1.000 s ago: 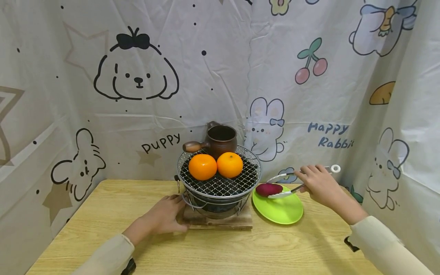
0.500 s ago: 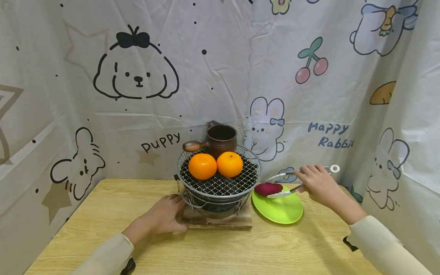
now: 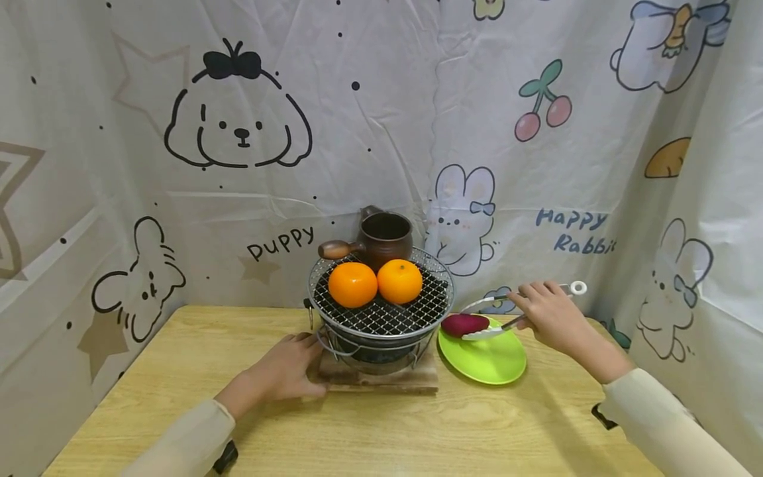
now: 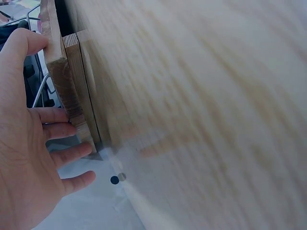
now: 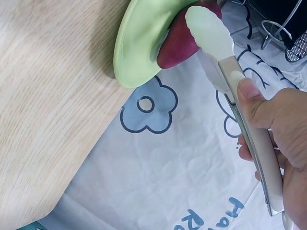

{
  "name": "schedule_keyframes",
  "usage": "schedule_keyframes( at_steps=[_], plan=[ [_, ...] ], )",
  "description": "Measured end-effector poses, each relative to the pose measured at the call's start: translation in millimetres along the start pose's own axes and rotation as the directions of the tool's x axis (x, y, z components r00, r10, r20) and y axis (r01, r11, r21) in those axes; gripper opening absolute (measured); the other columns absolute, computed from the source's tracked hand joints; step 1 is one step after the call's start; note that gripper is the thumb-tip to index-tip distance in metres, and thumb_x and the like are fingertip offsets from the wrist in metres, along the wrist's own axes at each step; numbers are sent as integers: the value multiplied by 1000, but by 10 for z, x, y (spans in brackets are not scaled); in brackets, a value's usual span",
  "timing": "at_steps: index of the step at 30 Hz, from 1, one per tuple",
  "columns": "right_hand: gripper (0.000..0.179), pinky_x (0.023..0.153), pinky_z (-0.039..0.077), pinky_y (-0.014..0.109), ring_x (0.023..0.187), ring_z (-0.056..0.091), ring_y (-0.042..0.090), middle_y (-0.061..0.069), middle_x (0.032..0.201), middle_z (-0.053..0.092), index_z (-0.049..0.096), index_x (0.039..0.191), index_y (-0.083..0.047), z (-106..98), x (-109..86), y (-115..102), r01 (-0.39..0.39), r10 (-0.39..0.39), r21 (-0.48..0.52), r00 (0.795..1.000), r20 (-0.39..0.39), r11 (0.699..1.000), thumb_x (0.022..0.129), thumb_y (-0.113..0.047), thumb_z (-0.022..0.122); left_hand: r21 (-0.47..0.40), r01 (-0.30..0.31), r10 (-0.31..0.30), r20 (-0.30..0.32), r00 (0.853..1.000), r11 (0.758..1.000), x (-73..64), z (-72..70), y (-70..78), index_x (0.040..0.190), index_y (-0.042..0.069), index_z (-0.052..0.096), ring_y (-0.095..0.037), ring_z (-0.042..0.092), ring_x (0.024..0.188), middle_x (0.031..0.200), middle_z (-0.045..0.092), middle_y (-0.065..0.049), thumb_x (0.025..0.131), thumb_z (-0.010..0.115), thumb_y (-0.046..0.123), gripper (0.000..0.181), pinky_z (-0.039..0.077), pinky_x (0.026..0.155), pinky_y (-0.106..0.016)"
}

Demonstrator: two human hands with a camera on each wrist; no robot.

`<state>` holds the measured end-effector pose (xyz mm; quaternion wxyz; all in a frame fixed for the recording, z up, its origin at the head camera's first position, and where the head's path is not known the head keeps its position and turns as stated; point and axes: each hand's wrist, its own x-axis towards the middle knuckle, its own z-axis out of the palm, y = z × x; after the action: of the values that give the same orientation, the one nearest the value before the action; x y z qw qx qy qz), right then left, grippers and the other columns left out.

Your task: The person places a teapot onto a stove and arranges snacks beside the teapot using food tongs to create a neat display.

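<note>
In the head view my right hand (image 3: 550,318) grips a pair of tongs (image 3: 485,333) with white scalloped tips. Its two arms lie on either side of a purple sweet potato (image 3: 463,324), which rests on the left part of a lime-green plate (image 3: 491,368). The right wrist view shows the thumb pressed along the metal arm of the tongs (image 5: 256,139). My left hand (image 3: 289,371) rests against the left edge of a wooden board (image 3: 381,383) under a small grill (image 3: 381,344). Seen from the left wrist, its thumb touches the board (image 4: 60,72) and its fingers extend fairly straight beside it.
Two oranges (image 3: 353,285) sit on the grill's wire mesh (image 3: 381,321), in front of a brown clay pot (image 3: 386,242) with a side handle. A pale wooden table (image 3: 381,437) carries everything. A printed white curtain (image 3: 381,99) hangs behind and on both sides.
The whole head view has shifted up slightly. Both hands, the tongs and the sweet potato keep almost the same places relative to the grill and plate.
</note>
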<state>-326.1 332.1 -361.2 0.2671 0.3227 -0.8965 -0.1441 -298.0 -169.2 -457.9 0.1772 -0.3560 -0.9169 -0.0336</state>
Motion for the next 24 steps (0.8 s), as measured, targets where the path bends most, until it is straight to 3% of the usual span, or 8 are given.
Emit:
schedule_keyframes(
  at_steps=[24],
  plan=[
    [52,90,51,53,97,65,36,16,103,69,70,118,-2,-39,25,-12,3,-3,18,1000,-17,1000,73,-19,89,-50,44,-41,59,997,998,3,-18,20,142,2,55,-34,63,114,130,67,-13,75,67,57,87,52,96,-50]
  ],
)
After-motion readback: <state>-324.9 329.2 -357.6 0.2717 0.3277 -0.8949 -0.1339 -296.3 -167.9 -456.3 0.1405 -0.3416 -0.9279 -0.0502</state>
